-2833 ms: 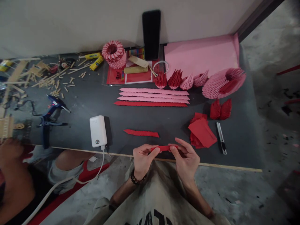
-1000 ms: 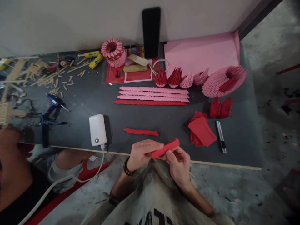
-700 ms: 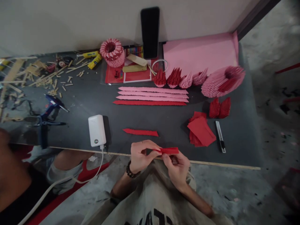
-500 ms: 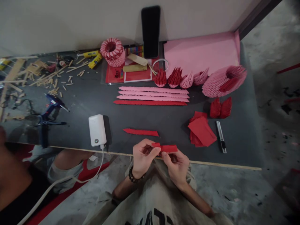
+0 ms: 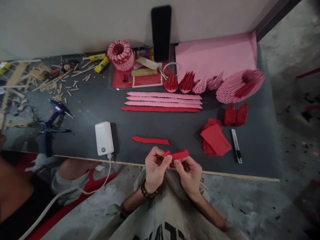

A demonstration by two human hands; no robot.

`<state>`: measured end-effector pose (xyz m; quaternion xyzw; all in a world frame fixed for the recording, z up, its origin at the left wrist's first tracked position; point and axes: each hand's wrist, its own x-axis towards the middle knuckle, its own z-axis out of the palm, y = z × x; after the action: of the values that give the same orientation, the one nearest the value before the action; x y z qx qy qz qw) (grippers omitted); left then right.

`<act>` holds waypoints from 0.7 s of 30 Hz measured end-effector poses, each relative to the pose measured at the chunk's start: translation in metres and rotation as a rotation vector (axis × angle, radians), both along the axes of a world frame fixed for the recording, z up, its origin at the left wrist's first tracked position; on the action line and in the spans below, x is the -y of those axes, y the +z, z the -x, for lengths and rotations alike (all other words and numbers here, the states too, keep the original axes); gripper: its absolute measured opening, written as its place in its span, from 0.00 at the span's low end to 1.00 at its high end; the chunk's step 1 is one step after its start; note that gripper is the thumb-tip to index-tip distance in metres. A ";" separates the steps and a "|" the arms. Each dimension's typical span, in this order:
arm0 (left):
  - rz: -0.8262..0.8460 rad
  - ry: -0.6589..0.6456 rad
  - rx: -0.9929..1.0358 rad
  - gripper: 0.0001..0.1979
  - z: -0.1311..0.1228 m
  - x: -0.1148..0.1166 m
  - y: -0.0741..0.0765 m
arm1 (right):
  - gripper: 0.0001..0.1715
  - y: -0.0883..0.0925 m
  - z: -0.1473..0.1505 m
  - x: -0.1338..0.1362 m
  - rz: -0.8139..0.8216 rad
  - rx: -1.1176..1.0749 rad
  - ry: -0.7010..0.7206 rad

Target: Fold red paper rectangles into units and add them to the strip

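Note:
A small folded strip of red paper is pinched between both hands at the front edge of the table. My left hand grips its left end, which is bent up, with thumb and fingers together. On the right part, my right hand presses with its thumb on top and fingers behind. Just beyond the hands lies a short row of folded red paper pieces. A loose stack of red paper rectangles rests to the right, with a box cutter beside it.
Long pink paper rows and one red row lie mid-table. Folded paper models and a propped phone stand behind. Leftward are a corded white power bank, a glue gun and wood sticks. Another person sits at left.
My left hand has shifted slightly right, closer to my right hand. The right part of the red paper strip now tilts upward at its far end.

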<state>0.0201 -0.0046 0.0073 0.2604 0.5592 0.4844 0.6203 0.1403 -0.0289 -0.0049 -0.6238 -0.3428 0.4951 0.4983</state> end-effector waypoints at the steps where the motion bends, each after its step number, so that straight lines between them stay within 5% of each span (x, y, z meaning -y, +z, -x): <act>1: -0.012 -0.008 -0.011 0.19 0.000 0.001 -0.001 | 0.15 0.000 0.000 0.001 -0.003 0.018 0.003; 10: -0.208 -0.038 -0.281 0.13 -0.003 -0.001 0.004 | 0.09 0.006 -0.004 -0.001 -0.046 0.221 0.107; 17: -0.054 -0.140 -0.032 0.16 0.004 -0.007 0.005 | 0.14 0.002 -0.001 -0.002 0.004 0.083 0.040; 21: -0.060 0.010 -0.048 0.28 0.008 -0.008 0.005 | 0.18 0.001 0.005 -0.002 0.068 -0.032 0.013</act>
<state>0.0118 0.0032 0.0127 0.2876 0.5604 0.4977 0.5962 0.1351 -0.0266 -0.0036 -0.6300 -0.3219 0.5195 0.4792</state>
